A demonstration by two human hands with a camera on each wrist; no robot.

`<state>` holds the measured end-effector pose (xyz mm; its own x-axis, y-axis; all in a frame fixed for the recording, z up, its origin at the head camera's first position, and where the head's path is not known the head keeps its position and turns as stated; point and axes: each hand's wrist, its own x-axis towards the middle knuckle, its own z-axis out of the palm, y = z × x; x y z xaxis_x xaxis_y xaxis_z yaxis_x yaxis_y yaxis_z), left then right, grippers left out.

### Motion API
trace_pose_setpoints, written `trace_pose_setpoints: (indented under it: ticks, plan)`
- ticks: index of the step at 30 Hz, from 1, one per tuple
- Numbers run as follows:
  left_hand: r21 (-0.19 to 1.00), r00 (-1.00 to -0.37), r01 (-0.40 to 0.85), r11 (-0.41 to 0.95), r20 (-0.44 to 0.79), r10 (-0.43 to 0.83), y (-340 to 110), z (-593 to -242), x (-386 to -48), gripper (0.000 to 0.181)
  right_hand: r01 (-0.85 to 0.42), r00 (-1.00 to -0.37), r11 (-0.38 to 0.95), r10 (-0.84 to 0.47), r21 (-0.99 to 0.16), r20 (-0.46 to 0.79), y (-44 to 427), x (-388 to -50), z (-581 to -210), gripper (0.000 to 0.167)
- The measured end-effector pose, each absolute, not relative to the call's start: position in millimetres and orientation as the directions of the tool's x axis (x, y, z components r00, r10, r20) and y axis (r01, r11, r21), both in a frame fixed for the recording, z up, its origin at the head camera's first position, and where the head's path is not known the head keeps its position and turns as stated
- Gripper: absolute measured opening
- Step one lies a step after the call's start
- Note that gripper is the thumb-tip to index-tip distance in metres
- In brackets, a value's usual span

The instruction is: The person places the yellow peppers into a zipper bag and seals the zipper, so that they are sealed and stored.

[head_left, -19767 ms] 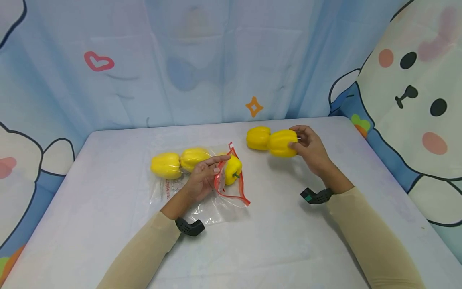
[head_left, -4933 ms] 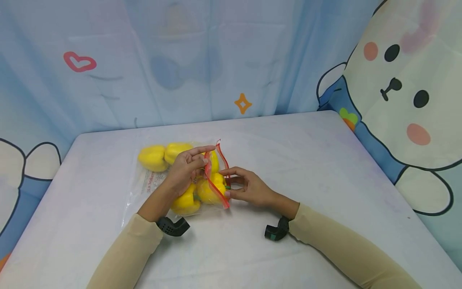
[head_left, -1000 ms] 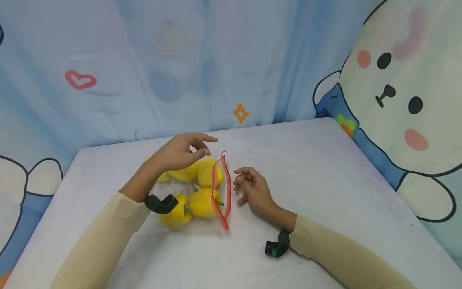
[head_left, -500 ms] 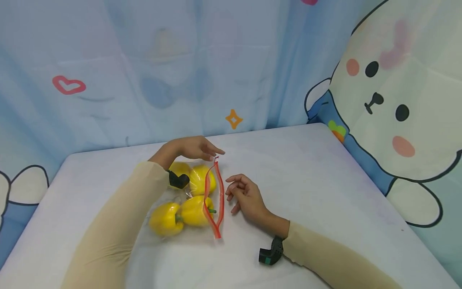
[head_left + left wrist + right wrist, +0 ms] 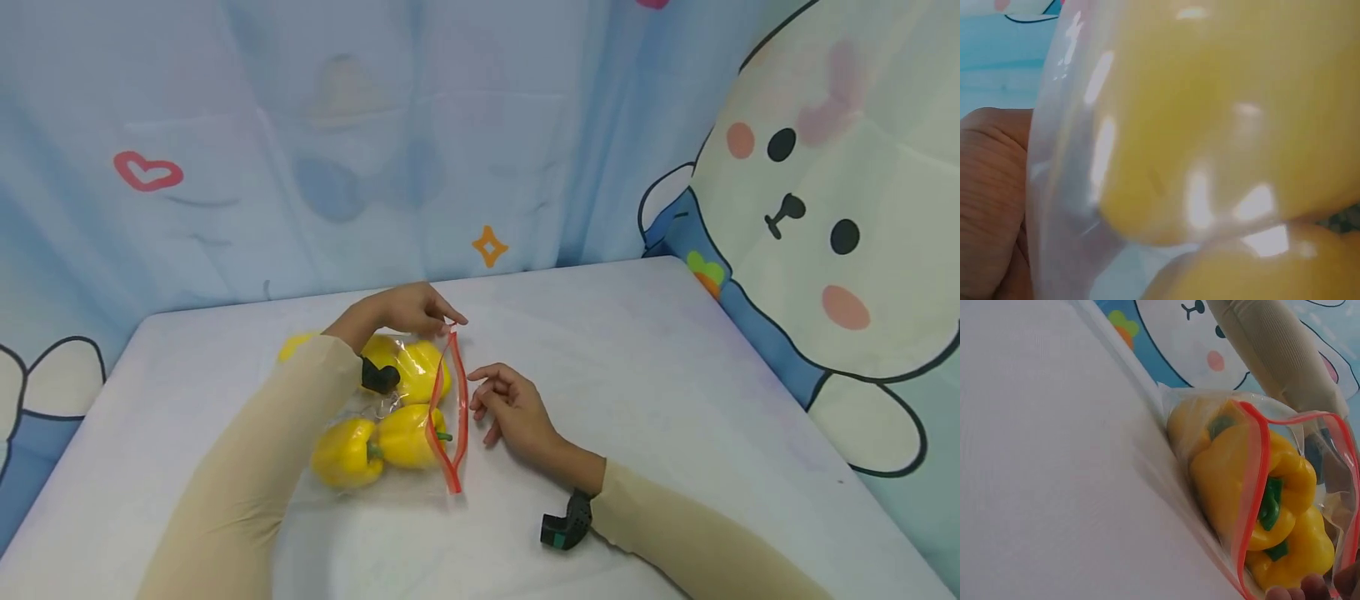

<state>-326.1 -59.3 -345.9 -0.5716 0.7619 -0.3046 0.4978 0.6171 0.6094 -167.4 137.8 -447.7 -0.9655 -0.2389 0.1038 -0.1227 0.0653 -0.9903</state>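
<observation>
A clear zip bag with a red seal strip lies on the table, its mouth gaping toward the right. Several yellow bell peppers are inside, green stems showing through the mouth in the right wrist view. My left hand reaches over the bag's far side and pinches the far end of the red strip between thumb and forefinger. Its sleeve hides part of the leftmost pepper. Just right of the mouth, my right hand hovers with loosely bent fingers, holding nothing. Yellow peppers fill the left wrist view behind shiny plastic.
The table has a white cover. A blue curtain with printed cartoon animals hangs behind it and at the sides. Each wrist wears a black camera, like the one on the right.
Both peppers once outside the bag are now inside. In the last second my left hand swung right over the bag to the strip's far end. My right hand kept its place beside the mouth.
</observation>
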Motion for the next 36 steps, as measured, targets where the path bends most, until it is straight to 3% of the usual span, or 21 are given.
trace_pose_setpoints:
  ticks: [8,24,36]
  plan:
    - [0.615,-0.592,0.489,0.618,-0.286,0.753,-59,-352,-328,0.039,0.0,-0.949,0.144,-0.311,-0.99,-0.046,145,-179,-436,0.035]
    - [0.736,-0.66,0.384,0.557,-0.203,0.723,-62,-357,-325,0.032,-0.271,-0.942,0.341,-0.287,-0.9,0.174,142,-256,-416,0.031]
    - [0.754,-0.705,0.302,0.584,-0.236,0.669,-61,-361,-326,0.036,-0.191,-0.966,0.364,-0.233,-0.912,0.109,138,-264,-415,0.024]
